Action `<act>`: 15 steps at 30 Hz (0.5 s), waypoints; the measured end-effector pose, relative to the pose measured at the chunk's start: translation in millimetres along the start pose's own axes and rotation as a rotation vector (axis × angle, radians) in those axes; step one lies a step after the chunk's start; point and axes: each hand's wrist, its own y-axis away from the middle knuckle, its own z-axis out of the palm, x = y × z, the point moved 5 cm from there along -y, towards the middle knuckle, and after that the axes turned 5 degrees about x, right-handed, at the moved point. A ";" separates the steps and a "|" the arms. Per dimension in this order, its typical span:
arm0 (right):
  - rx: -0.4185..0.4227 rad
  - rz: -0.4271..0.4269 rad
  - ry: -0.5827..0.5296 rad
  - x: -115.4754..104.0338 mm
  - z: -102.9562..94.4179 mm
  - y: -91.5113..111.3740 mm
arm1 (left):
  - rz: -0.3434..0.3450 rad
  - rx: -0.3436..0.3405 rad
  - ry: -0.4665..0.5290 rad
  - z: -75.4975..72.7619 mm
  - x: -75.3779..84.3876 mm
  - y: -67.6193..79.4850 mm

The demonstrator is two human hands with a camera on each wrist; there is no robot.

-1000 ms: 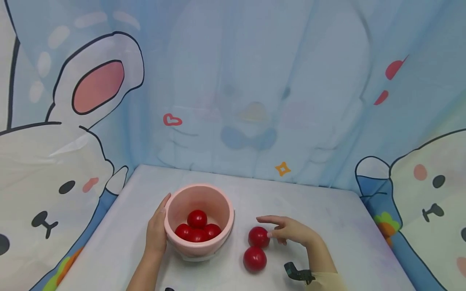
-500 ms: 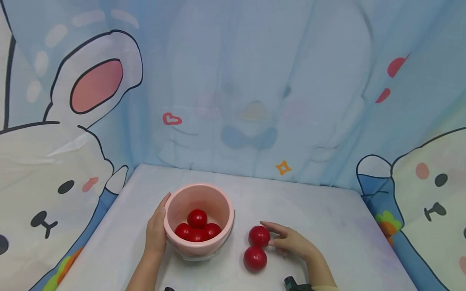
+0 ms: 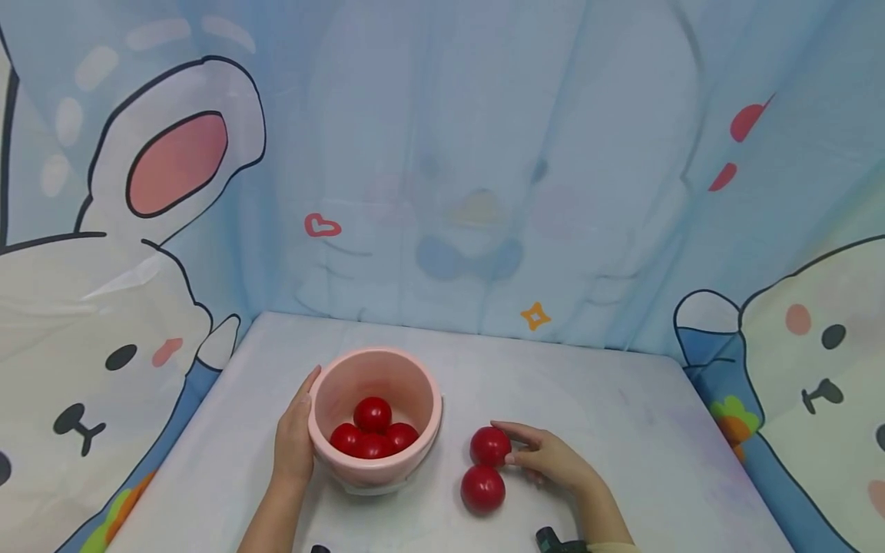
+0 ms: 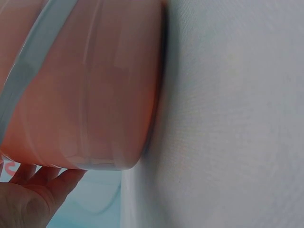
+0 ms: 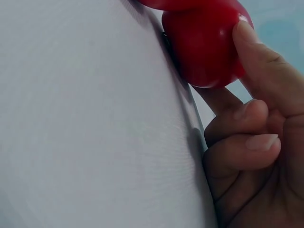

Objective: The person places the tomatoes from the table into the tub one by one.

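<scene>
A pink bucket [image 3: 373, 468] stands on the table at center left, holding several glossy red balls [image 3: 372, 415]. My left hand [image 3: 294, 438] rests along its left side, fingers fairly straight against the wall; the left wrist view shows the fingertips touching the bucket [image 4: 99, 95]. Two more red balls lie to the right, one behind the other and seemingly touching. My right hand [image 3: 553, 459] has its thumb and index finger on the farther red ball [image 3: 490, 447]. In the right wrist view, that ball [image 5: 204, 47] is pinched while the other fingers curl below. The nearer ball [image 3: 482, 490] is untouched.
A pale strap-like handle [image 4: 35, 61] hangs across the bucket's side. The white-covered table [image 3: 588, 392] ends at a light blue curtain [image 3: 470, 153] behind, with cartoon animals printed on both sides.
My right index finger has come down from above onto the far side of the farther ball, with the thumb on its near side. The left hand and bucket stay put.
</scene>
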 end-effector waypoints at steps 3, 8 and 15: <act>0.004 -0.008 -0.001 0.7 0.3 -0.1 | 0.000 -0.001 0.002 0.0 0.1 0.2; 0.022 -0.017 0.001 2.6 -0.9 -0.1 | -0.006 -0.005 0.007 0.7 -0.4 -0.1; 0.064 -0.005 0.012 -0.1 -6.9 0.0 | -0.008 -0.003 0.016 1.0 0.1 0.1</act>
